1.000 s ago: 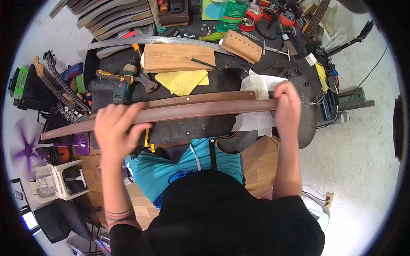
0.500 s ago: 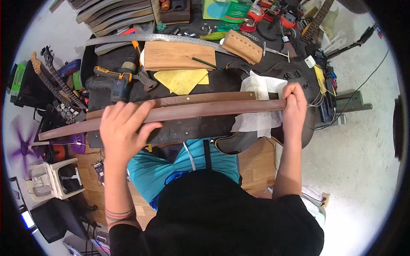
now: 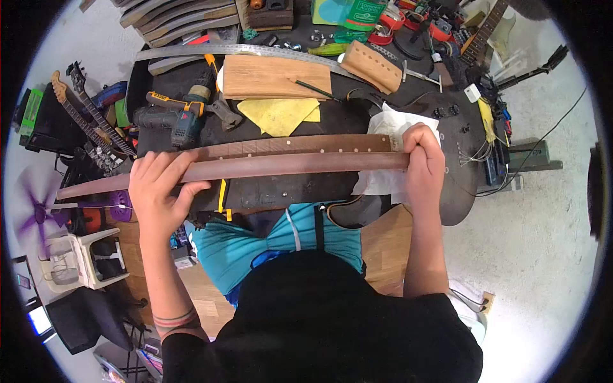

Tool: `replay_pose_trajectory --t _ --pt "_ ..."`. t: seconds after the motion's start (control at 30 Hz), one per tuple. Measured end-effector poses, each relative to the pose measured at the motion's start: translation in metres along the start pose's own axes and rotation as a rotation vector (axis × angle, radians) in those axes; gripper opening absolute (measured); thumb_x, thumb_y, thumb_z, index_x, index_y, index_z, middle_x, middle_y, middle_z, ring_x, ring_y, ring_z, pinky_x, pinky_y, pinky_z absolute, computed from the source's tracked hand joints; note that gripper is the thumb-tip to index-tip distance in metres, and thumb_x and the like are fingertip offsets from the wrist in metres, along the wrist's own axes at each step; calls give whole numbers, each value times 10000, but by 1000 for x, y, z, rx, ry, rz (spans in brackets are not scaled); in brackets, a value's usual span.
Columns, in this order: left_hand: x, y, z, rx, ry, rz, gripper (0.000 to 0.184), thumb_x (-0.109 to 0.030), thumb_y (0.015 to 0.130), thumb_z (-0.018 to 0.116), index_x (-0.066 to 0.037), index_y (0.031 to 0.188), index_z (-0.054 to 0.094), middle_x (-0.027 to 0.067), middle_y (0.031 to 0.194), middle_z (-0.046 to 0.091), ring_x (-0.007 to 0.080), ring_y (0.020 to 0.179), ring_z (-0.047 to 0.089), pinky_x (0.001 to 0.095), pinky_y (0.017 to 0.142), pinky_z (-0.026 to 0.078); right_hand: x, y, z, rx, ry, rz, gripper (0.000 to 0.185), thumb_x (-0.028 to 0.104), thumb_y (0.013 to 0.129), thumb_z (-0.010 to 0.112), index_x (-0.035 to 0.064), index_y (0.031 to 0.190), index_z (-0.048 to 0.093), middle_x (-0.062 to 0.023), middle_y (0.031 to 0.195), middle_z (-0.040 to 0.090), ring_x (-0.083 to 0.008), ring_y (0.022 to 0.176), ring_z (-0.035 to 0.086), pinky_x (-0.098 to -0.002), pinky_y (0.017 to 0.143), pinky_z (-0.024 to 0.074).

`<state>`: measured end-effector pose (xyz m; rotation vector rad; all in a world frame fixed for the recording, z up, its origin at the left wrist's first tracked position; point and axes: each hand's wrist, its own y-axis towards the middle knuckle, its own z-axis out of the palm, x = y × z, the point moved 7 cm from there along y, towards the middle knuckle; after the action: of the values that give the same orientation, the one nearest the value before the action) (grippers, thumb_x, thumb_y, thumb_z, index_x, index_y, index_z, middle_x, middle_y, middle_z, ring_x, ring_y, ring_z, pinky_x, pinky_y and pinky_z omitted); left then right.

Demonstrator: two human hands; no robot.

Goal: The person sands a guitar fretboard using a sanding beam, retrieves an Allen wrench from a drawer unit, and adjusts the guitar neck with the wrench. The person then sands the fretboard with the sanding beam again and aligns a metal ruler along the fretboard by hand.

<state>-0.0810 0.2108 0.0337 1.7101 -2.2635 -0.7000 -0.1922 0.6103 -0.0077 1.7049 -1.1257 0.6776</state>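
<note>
A long reddish-brown bar [image 3: 287, 165] stretches from side to side above the bench's near edge. My left hand [image 3: 165, 185] grips it left of its middle, thumb along the near side and fingers over the top. Around its right end my right hand [image 3: 423, 153] is closed. Just beyond the bar lies a dark wooden guitar fretboard [image 3: 306, 145] with pale dots, partly hidden by the bar and my left hand. White paper [image 3: 385, 182] lies under the right part of both. A yellow cloth [image 3: 278, 116] is behind the fretboard.
On the dark bench [image 3: 255, 191] are a drill [image 3: 185, 115], a wooden block [image 3: 274, 76] with a pencil [image 3: 314, 88], a steel ruler [image 3: 242, 52] and a drilled block [image 3: 372, 66]. A purple fan [image 3: 41, 214] stands left. Guitars [image 3: 96, 124] are behind it.
Both hands and the bar have shifted left since half a second ago, after a shift right before that. More of the fretboard's dots now show beyond the bar. The camera view has moved slightly.
</note>
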Motion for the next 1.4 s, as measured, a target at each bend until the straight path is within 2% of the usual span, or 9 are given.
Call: replay_pose_trajectory --t 0.17,0.23,0.43,0.6,0.83,0.97,1.0,1.2,1.4 --pt "-35 25 19 -21 -16 8 465 -459 828 860 -146 1166 804 37 887 631 285 872 624 434 790 447 -35 11 -51 -101 -116 22 111 -32 928 427 35 890 507 -20 896 505 -131 870 483 -285 813 418" --pt "-43 30 27 -2 -49 -4 555 -492 804 869 -99 1190 800 65 930 660 318 903 629 449 816 453 -46 16 -66 -112 -124 44 126 -29 942 414 36 894 511 -19 897 513 -134 864 485 -283 819 419" --pt "5 12 1 14 88 -127 631 -562 753 888 -63 1122 769 84 981 669 353 972 631 467 905 460 -48 15 -67 -150 -94 143 135 -28 946 415 47 905 520 -13 902 505 -119 863 470 -273 814 403" --pt "81 -27 -23 -21 205 -181 730 -712 663 885 -66 940 688 96 908 600 365 921 595 469 850 420 -10 6 -6 -46 -158 28 111 -15 918 431 62 900 509 -7 893 491 -128 856 467 -280 807 403" --pt "17 0 5 -115 144 -135 705 -730 668 880 -89 885 681 66 874 592 320 891 592 453 833 416 -55 14 -71 -171 -91 118 98 13 951 434 71 890 484 7 885 471 -118 843 435 -273 788 384" --pt "66 -25 -15 -74 213 -139 789 -807 660 820 -67 904 697 85 867 618 349 879 599 462 822 435 -31 3 -25 -91 -90 147 121 -23 937 425 67 882 485 0 884 457 -121 840 436 -271 778 379" --pt "80 -31 -19 -75 182 -151 752 -773 618 852 -80 849 674 78 833 596 352 856 595 471 799 421 -10 0 -10 -80 -177 -11 120 -31 931 425 58 879 487 -10 882 452 -125 840 442 -276 781 389" --pt "17 -3 6 -133 140 -151 737 -785 631 856 -104 835 658 70 827 582 333 861 584 465 826 417 -40 12 -66 -200 -146 120 141 -11 943 415 68 872 508 12 866 465 -115 790 425 -280 736 378" --pt "67 -31 -19 -86 175 -152 758 -784 620 846 -83 850 671 67 824 571 337 864 589 460 818 414 -9 -2 -11 -56 -95 -30 119 -5 939 423 67 872 489 -1 877 487 -123 837 448 -288 771 396"
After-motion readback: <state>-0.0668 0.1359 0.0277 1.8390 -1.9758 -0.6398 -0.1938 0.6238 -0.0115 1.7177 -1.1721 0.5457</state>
